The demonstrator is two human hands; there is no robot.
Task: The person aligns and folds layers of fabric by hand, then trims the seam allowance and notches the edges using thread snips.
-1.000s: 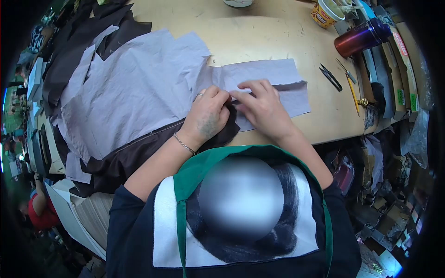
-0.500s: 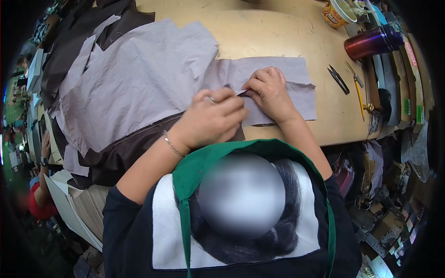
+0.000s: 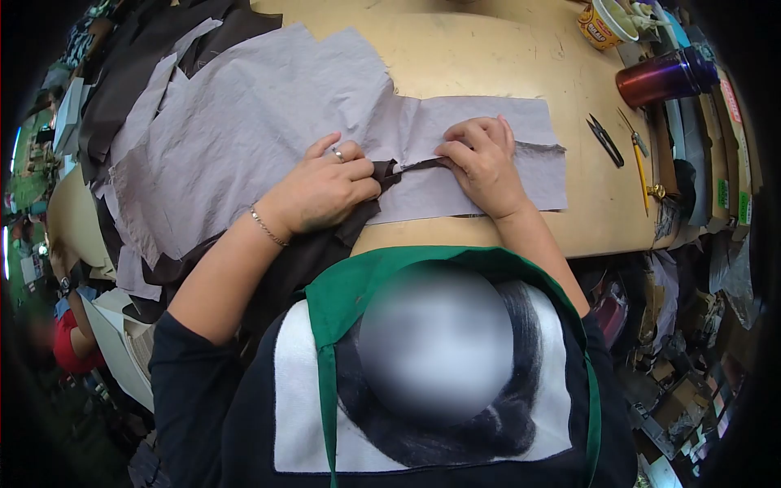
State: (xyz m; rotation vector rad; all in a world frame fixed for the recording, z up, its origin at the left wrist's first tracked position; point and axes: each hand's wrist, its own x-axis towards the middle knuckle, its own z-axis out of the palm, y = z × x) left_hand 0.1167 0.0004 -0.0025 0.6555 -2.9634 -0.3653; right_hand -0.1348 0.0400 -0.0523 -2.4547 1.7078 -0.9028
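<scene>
A small pinch against a lot of loose drape

From my remote seat, I see the right hand at mid-frame, its grip narrow, thumb and forefinger together on a dark edge lying over the grey cloth. The left hand curls beside it at the dark cloth; I cannot tell whether that grip is closed. I judge the edge could twist or slip if the right pinch loosens, and the bulk of cloth spread across the left of the frame could drag it askew. The pale tabletop carries snips and a yellow pencil at right, then a bottle and a cup at upper right. Across the room, a red-sleeved person shows at lower left.
</scene>
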